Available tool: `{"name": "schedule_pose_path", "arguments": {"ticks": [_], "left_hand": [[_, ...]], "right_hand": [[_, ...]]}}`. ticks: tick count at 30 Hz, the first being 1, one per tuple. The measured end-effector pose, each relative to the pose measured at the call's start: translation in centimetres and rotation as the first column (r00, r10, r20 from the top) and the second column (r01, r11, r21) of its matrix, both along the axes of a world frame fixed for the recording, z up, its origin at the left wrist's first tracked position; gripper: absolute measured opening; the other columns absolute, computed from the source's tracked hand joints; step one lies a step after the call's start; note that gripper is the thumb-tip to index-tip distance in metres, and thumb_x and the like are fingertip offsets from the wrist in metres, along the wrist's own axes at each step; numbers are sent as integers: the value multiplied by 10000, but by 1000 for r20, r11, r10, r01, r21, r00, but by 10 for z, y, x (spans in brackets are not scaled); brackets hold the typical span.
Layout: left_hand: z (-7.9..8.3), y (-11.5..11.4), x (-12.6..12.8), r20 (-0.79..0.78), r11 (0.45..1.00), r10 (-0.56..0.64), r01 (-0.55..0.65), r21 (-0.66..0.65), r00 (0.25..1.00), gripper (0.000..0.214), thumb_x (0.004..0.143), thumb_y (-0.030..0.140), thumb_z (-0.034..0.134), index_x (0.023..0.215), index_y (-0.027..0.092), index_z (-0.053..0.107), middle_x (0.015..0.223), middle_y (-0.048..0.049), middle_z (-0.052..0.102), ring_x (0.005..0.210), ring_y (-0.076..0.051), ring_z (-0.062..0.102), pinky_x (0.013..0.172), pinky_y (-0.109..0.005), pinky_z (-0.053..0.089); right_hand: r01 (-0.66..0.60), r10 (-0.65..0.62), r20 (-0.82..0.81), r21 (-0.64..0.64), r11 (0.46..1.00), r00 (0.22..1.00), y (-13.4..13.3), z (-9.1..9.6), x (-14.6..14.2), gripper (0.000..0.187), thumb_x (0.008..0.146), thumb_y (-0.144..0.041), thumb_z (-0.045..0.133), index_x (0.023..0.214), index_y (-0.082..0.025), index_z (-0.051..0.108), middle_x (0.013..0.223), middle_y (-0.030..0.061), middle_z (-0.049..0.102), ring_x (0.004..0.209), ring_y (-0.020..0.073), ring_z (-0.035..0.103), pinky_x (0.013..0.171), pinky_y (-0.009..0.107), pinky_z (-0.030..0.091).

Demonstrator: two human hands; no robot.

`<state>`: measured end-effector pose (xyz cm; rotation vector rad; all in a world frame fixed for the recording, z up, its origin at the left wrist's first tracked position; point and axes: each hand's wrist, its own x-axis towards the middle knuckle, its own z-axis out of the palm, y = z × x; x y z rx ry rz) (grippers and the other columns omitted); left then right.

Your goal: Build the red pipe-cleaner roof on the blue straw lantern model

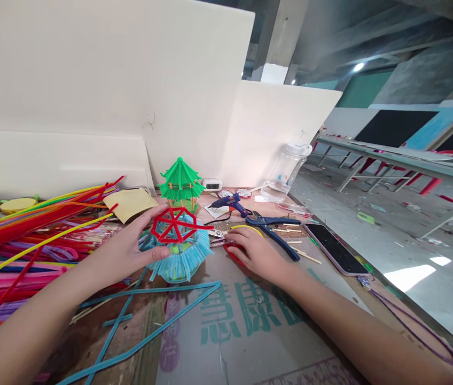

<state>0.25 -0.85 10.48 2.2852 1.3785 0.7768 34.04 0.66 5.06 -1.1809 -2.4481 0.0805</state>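
A small pipe-cleaner model stands in front of me, with a fringed light-blue roof (180,262) and a red spoked hexagonal frame (173,224) over its top. One red strip sticks out to the right of the frame. My left hand (140,240) curves around the model's left side, thumb in front at the blue fringe, fingers behind the red frame. Scissors (235,255) with red and yellow handles lie on the board under my right hand (252,250), whose fingers curl over the handles. Behind rises a green tiered roof (180,182).
Bundled pipe cleaners (22,289) fill the left side. Blue strips (150,334) lie in front. A glue gun (228,203), pliers-like cutters (276,230), small sticks (306,255), a phone (336,248) and a water jug (286,174) are to the right. White boards (90,80) stand behind.
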Motion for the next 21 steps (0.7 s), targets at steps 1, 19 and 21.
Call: {"name": "schedule_pose_path", "arguments": {"ticks": [1, 19, 21], "left_hand": [[0, 1, -2, 18, 1000, -21, 22, -13, 1000, 835, 836, 598, 622, 1536, 314, 266, 1585, -73, 378, 1414, -333, 413, 1148, -500, 369], [36, -9, 31, -132, 962, -18, 53, 268, 991, 667, 819, 651, 613, 1361, 271, 535, 1471, -85, 491, 1359, -304, 457, 1137, -494, 390], [33, -10, 31, -139, 947, -25, 68, 313, 990, 592, 846, 607, 610, 1324, 262, 558, 1445, -85, 511, 1341, -293, 474, 1126, -480, 404]], "right_hand": [[12, -12, -5, 18, 1000, 1000, -2, -1, -1, 283, 972, -279, 522, 1200, -179, 657, 1219, 128, 663, 1148, 248, 602, 1008, 451, 494], [-179, 276, -157, 453, 873, 948, -16, 76, -60, 159, 973, -210, 536, 1089, -174, 639, 982, 85, 703, 907, 207, 626, 790, 359, 525], [-181, 287, -168, 465, 867, 943, -19, 75, -64, 171, 971, -191, 531, 1112, -173, 627, 985, 90, 700, 908, 205, 624, 793, 360, 526]]}}
